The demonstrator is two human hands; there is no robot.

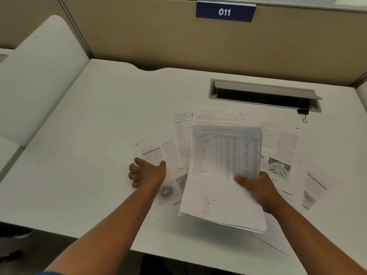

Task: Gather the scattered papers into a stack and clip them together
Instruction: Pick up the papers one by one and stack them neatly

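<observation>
The right hand (260, 190) pinches a partial stack (224, 175) of papers, thumb on top and fingers hidden beneath, holding it tilted above the desk (79, 135) with its far end toward the cable tray (264, 95). The left hand (147, 173), on the side of the stack away from the tray's clip end, has its fingers curled at the edge of a loose sheet (153, 153), though I cannot tell whether it has hold of it. More loose sheets (284, 147) lie fanned between the stack and the tray. The binder clip (303, 114) sits at the tray's near right corner. Held by one edge only, the stack could splay or slip, and dragging one sheet may push others off the desk.
</observation>
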